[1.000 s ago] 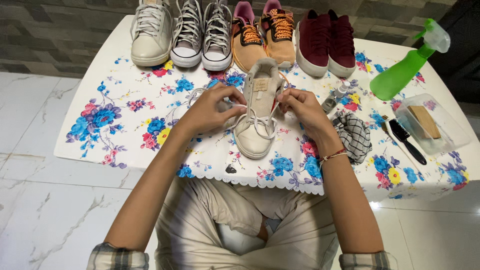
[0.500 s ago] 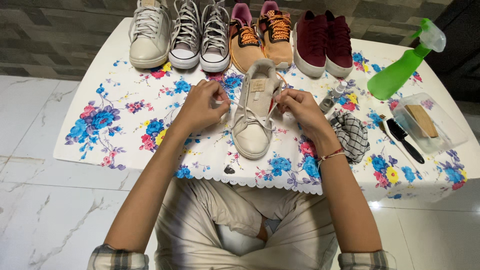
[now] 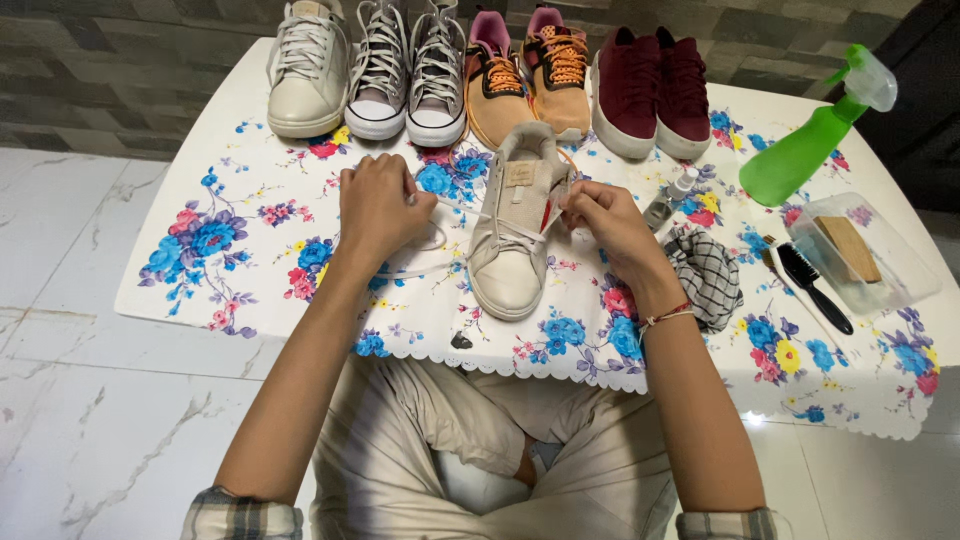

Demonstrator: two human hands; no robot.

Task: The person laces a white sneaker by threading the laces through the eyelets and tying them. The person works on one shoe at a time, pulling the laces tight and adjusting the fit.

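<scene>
Hands meet at a beige sneaker [image 3: 512,235] lying toe toward the person on the flowered tablecloth [image 3: 230,240], near its front edge; the left hand [image 3: 378,205] is closed on a white lace [image 3: 455,208] pulled out taut to the shoe's left, though its fingertips are turned away and hidden; loose lace loops [image 3: 425,262] lie under and beside that hand; the right hand [image 3: 605,222] pinches the shoe's right upper edge by the eyelets, and whether it also grips a lace end cannot be made out. Behind the shoe stands a row: a cream sneaker [image 3: 308,70], a grey high-top pair [image 3: 410,70], an orange pair [image 3: 525,75] and a maroon pair [image 3: 655,85], all cut off at the heels by the top edge. Right of the hand lie a small bottle [image 3: 672,198], hard to identify, a checked cloth [image 3: 708,275], a black brush [image 3: 812,285], a clear tub [image 3: 890,275] holding a wooden-backed brush [image 3: 848,248], and a green spray bottle [image 3: 812,140].
</scene>
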